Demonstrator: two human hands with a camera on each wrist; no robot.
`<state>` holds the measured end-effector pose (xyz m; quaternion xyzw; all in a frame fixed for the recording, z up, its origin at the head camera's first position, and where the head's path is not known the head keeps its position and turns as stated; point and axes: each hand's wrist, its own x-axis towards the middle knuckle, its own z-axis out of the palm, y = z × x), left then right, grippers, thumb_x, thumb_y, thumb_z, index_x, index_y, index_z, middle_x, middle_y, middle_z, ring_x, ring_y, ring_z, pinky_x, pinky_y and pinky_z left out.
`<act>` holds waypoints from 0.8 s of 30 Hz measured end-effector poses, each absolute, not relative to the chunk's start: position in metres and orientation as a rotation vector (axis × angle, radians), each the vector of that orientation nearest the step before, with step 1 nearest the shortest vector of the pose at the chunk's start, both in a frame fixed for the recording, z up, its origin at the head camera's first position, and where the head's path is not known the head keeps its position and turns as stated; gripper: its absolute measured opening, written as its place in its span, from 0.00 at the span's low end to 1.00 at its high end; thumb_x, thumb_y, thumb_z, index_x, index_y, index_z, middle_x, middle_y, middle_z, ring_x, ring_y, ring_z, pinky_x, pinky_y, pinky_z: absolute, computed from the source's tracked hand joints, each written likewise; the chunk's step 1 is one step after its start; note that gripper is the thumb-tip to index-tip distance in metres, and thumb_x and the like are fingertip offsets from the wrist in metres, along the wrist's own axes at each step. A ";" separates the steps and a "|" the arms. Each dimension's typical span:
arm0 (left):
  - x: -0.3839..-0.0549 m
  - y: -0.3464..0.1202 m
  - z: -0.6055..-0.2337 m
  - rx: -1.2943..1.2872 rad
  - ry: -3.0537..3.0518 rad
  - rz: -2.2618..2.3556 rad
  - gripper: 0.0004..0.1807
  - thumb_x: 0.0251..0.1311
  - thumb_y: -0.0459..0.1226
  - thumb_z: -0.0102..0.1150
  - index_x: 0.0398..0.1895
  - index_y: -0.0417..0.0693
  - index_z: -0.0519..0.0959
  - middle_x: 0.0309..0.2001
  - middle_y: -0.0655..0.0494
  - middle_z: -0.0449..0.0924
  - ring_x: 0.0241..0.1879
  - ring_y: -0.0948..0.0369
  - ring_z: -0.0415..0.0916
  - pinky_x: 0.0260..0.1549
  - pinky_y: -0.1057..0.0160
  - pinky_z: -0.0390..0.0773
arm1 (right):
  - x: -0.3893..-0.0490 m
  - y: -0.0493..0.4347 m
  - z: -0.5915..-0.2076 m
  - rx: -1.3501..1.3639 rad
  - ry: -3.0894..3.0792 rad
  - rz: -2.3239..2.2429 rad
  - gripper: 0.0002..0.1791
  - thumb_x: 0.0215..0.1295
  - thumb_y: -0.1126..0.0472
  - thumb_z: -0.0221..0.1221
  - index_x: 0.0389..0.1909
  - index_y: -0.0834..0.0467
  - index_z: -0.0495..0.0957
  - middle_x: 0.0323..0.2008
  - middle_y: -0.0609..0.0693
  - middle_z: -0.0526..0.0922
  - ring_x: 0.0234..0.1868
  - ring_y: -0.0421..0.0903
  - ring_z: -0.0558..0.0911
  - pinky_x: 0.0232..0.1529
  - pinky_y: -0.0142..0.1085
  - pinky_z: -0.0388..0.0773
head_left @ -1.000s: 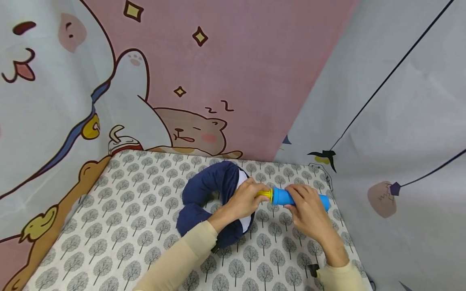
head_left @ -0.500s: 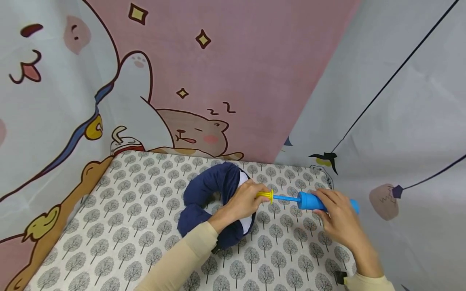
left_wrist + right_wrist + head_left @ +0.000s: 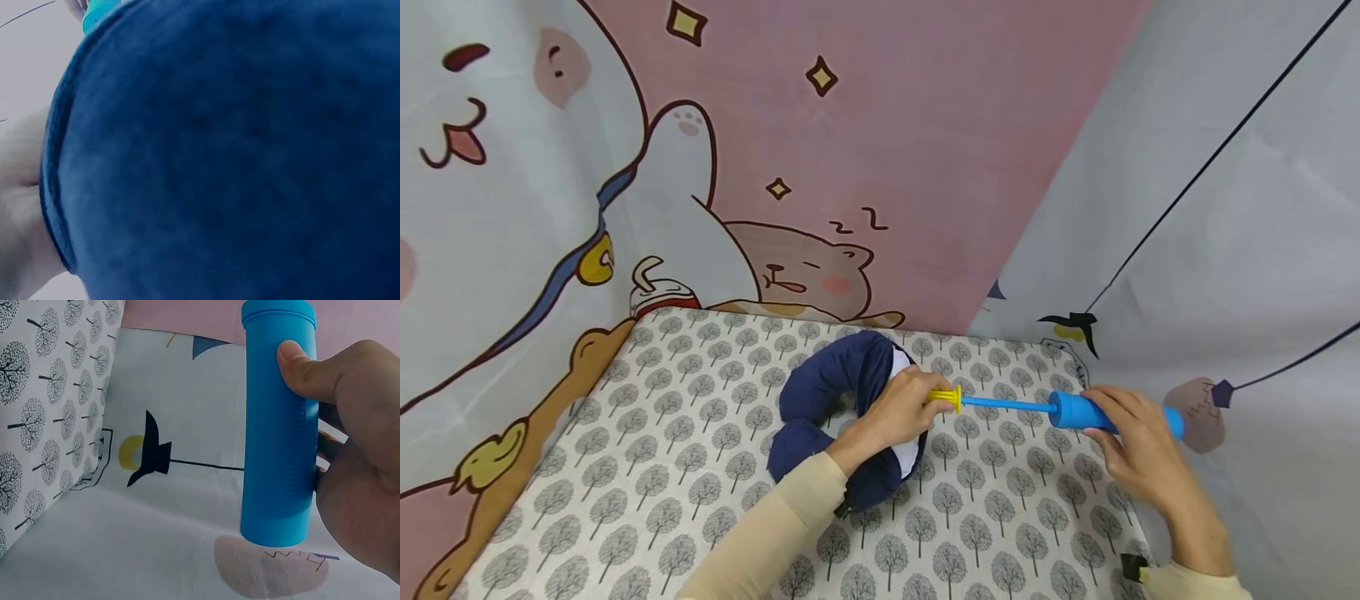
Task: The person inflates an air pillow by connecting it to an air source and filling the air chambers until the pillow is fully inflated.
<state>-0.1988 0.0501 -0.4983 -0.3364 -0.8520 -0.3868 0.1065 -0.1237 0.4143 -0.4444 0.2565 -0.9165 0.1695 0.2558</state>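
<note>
A navy blue U-shaped neck pillow [image 3: 820, 375] lies on the table with a white patch [image 3: 907, 454] showing along its right side. My left hand [image 3: 898, 408] grips the yellow end [image 3: 946, 397] of a hand pump right beside the pillow, its fingers partly over the white patch. From the yellow end a thin blue rod [image 3: 1007, 404] runs into the blue barrel [image 3: 278, 437]. Around that barrel, my right hand [image 3: 1142, 437] is wrapped, thumb along its side. In the left wrist view the dark blue pillow [image 3: 237, 150] hides the left fingers.
The table has a white cloth [image 3: 685, 467] printed with grey trees. Behind it hangs a pink and white cartoon backdrop [image 3: 940, 167], and a pale sheet [image 3: 1262, 250] hangs at the right, close to the right hand. A black strap piece [image 3: 1133, 567] shows at the right wrist.
My right hand has drawn the blue barrel away to the right, exposing a growing length of the rod. My left hand and the pillow have stayed in place.
</note>
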 end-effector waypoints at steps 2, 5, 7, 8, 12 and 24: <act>-0.202 0.052 -0.504 -0.988 -2.504 -1.132 0.08 0.76 0.42 0.73 0.50 0.50 0.92 0.46 0.57 0.96 0.39 0.61 0.80 0.42 0.66 0.79 | -0.124 0.412 -0.444 0.717 -2.477 0.463 0.26 0.67 0.68 0.76 0.65 0.69 0.83 0.62 0.70 0.86 0.62 0.72 0.79 0.63 0.65 0.69; -0.203 0.053 -0.506 -0.983 -2.513 -1.123 0.08 0.77 0.42 0.72 0.51 0.50 0.92 0.48 0.57 0.97 0.40 0.62 0.79 0.42 0.68 0.79 | -0.126 0.401 -0.443 0.759 -2.472 0.455 0.27 0.66 0.67 0.77 0.65 0.70 0.84 0.61 0.71 0.87 0.62 0.73 0.80 0.63 0.67 0.71; -0.201 0.053 -0.503 -0.979 -2.521 -1.140 0.09 0.77 0.42 0.72 0.52 0.49 0.92 0.49 0.56 0.97 0.40 0.61 0.79 0.43 0.68 0.79 | -0.128 0.391 -0.442 0.777 -2.477 0.448 0.31 0.59 0.73 0.79 0.64 0.71 0.84 0.61 0.72 0.87 0.62 0.74 0.80 0.64 0.69 0.71; -0.199 0.053 -0.499 -0.977 -2.524 -1.151 0.09 0.77 0.42 0.72 0.52 0.48 0.92 0.49 0.55 0.97 0.41 0.60 0.79 0.43 0.67 0.80 | -0.129 0.385 -0.441 0.779 -2.483 0.442 0.33 0.55 0.75 0.80 0.64 0.71 0.84 0.60 0.72 0.87 0.62 0.74 0.80 0.64 0.69 0.71; -0.192 0.051 -0.483 -0.960 -2.539 -1.166 0.10 0.76 0.39 0.72 0.52 0.44 0.92 0.49 0.51 0.97 0.43 0.56 0.81 0.44 0.63 0.83 | -0.132 0.367 -0.439 0.793 -2.489 0.412 0.34 0.51 0.78 0.80 0.62 0.72 0.84 0.60 0.72 0.88 0.61 0.73 0.81 0.63 0.70 0.72; -0.185 0.055 -0.473 -0.944 -2.602 -1.152 0.12 0.77 0.39 0.71 0.56 0.43 0.92 0.51 0.50 0.97 0.47 0.53 0.84 0.46 0.62 0.85 | -0.136 0.327 -0.449 0.810 -2.446 0.385 0.30 0.53 0.77 0.80 0.60 0.72 0.85 0.56 0.70 0.89 0.57 0.71 0.83 0.61 0.69 0.77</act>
